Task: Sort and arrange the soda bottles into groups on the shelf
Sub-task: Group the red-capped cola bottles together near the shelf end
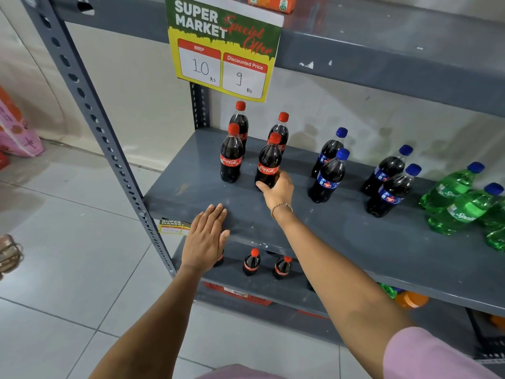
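Several red-capped cola bottles stand in a square on the left of the grey shelf (341, 236). My right hand (277, 190) grips the base of the front right cola bottle (269, 160), which stands upright on the shelf. The front left cola bottle (231, 154) stands alone beside it. My left hand (206, 237) lies flat on the shelf's front edge, fingers together, holding nothing. Several blue-capped dark soda bottles (328, 176) stand in the middle. Green soda bottles (461, 209) are grouped at the right.
A price sign (222, 47) hangs from the upper shelf above the colas. The lower shelf holds more small cola bottles (252, 262) and a red basket (240, 294) sits beneath. A perforated steel upright (90, 105) bounds the left side. Tiled floor lies left.
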Tool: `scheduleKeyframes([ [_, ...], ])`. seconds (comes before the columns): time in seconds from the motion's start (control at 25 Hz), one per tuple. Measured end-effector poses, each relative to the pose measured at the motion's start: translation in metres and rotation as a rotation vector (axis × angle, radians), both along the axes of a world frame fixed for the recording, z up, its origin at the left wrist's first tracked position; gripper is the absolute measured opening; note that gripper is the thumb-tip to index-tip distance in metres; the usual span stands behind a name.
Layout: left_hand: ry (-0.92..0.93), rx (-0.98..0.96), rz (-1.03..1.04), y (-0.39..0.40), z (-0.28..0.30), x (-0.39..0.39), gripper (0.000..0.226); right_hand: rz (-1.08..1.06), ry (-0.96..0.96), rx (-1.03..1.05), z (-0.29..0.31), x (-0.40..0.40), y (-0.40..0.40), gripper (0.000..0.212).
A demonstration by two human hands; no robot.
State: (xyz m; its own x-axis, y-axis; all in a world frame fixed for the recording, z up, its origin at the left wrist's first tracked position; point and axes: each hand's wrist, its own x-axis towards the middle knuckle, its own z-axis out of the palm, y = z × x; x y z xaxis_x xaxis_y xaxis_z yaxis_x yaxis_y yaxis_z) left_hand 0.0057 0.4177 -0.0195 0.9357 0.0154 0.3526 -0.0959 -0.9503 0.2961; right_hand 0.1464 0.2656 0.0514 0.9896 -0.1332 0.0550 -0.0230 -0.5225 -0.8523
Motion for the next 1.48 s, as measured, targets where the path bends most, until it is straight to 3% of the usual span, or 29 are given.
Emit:
scheduleKeyframes([
  [0.6,-0.026,0.006,-0.039,0.004,-0.007,0.002,0.058,-0.018,-0.032,-0.002,0.000,0.001,-0.001,0.048],
  [0.88,-0.148,-0.007,-0.009,0.001,-0.008,0.008,0.044,0.026,0.035,0.056,-0.009,-0.010,-0.010,0.072],
  [1.0,-0.194,-0.140,0.142,-0.004,0.019,0.031,0.027,0.032,0.044,0.092,-0.010,-0.012,-0.015,0.074],
  [1.08,-0.089,-0.382,0.239,0.002,0.035,0.057,0.019,0.063,0.057,0.119,-0.008,-0.012,-0.016,0.074],
  [1.2,0.160,-0.849,0.294,0.012,0.049,0.088,0.059,0.114,0.053,0.165,-0.008,-0.010,-0.016,0.071],
  [1.32,0.206,-0.859,0.250,0.015,0.051,0.106,0.083,0.114,0.046,0.190,-0.011,-0.008,-0.015,0.068],
  [1.48,0.196,-0.822,0.210,0.014,0.050,0.124,0.086,0.089,0.024,0.155,-0.016,-0.004,-0.013,0.063],
])
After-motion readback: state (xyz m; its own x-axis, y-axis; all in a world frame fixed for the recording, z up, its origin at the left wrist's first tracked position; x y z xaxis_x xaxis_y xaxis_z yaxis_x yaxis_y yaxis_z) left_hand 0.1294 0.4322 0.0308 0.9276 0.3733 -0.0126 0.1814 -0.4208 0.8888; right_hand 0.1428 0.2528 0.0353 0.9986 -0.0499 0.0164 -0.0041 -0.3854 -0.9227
